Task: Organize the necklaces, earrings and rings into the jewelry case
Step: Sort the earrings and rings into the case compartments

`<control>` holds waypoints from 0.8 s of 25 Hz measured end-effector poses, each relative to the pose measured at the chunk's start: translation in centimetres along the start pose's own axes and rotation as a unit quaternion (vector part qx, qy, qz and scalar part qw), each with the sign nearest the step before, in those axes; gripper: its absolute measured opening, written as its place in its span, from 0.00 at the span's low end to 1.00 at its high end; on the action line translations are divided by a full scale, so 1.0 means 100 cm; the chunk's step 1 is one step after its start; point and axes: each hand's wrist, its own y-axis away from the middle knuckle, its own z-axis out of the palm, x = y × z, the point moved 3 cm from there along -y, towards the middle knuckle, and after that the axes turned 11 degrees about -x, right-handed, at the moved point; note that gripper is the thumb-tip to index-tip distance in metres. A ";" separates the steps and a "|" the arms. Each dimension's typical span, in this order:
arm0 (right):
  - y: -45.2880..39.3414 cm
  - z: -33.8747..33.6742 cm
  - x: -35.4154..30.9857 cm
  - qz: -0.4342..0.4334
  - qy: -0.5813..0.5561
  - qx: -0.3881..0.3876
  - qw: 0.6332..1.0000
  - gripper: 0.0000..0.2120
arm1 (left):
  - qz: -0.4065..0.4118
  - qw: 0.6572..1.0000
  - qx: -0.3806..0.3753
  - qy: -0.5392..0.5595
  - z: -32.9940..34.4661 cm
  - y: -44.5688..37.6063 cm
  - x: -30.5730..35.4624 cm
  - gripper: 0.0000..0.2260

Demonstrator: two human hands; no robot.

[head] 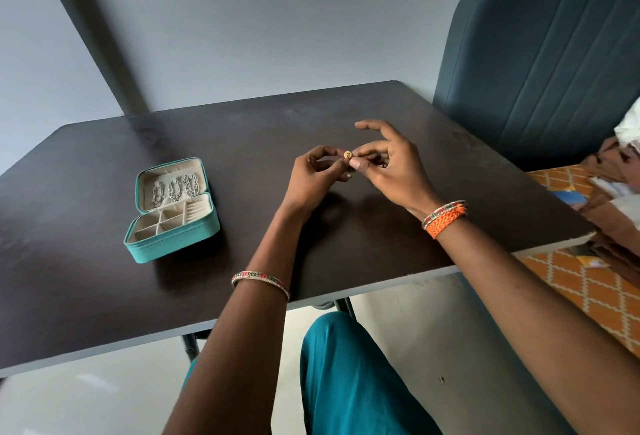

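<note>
I saw one small gold earring [347, 154] pinched between both hands above the bench [104, 296], its round face turned toward me; its long axis I couldn't make out. My left hand [313, 180] and right hand [391, 166] each gripped it at the fingertips. Well to the left sat one teal jewelry case [173, 247], open, three silvery necklaces [175, 188] hanging in its lid, the tray's compartments bare as far as I could tell.

A home room, likely a bedroom: a dark folding table [242, 143] at centre, a padded teal headboard [540, 53] at 2 o'clock, an orange patterned sheet [568, 282] with heaped clothes [613, 171] at 3 o'clock, plain grey walls [242, 19].
</note>
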 end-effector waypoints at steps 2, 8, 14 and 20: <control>-0.001 0.000 0.003 0.005 -0.011 -0.001 1.000 0.20 | 0.011 1.000 0.002 -0.016 -0.002 -0.002 -0.002 0.05; -0.002 -0.023 0.008 0.017 -0.043 0.085 0.995 0.14 | 0.013 0.999 0.010 -0.028 -0.005 -0.008 -0.010 0.09; 0.022 -0.046 0.034 0.140 0.056 0.065 0.986 0.08 | 0.013 0.999 -0.004 -0.033 -0.005 -0.006 -0.010 0.06; 0.025 -0.033 0.038 0.193 0.174 -0.060 0.964 0.10 | 0.006 0.998 -0.003 -0.055 -0.005 -0.007 -0.014 0.06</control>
